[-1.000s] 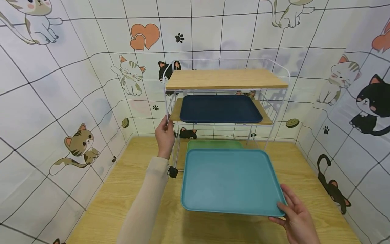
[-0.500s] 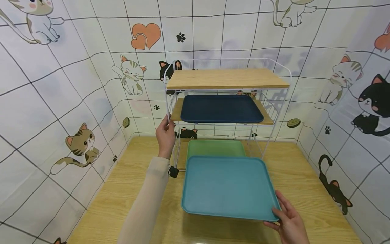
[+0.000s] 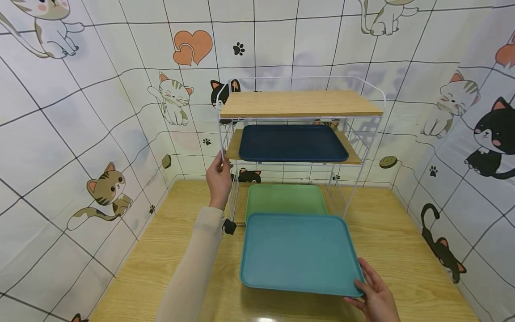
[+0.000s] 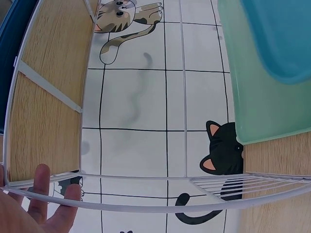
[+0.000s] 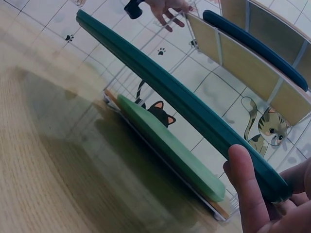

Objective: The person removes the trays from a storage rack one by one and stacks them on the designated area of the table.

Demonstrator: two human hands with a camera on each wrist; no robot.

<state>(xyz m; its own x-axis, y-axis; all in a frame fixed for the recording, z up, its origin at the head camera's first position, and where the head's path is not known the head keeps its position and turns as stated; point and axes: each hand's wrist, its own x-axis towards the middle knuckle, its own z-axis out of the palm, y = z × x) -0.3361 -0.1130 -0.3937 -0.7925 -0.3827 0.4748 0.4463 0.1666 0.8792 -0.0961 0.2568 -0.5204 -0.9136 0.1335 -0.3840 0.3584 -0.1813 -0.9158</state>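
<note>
My right hand (image 3: 376,293) pinches the near right corner of a blue-green tray (image 3: 299,255), thumb on top and fingers beneath. In the right wrist view this tray (image 5: 175,99) is raised above the table. My left hand (image 3: 219,181) grips the left front post of a white wire rack (image 3: 358,179) at its middle shelf. In the left wrist view, the fingers of that hand (image 4: 46,206) are around the wire frame. A green tray (image 3: 287,197) lies on the rack's bottom shelf, its front edge overlapped by the blue-green one in the head view. On the middle shelf rests a navy tray (image 3: 293,143).
The rack's top wooden shelf (image 3: 299,103) sits above the navy tray. A wood-grain table (image 3: 137,286) carries the rack. Cat-print sheets (image 3: 120,53) hang behind and on both sides.
My right hand has drawn the blue-green tray toward me and slightly left, so more of the green tray shows. My left hand stays at the rack post.
</note>
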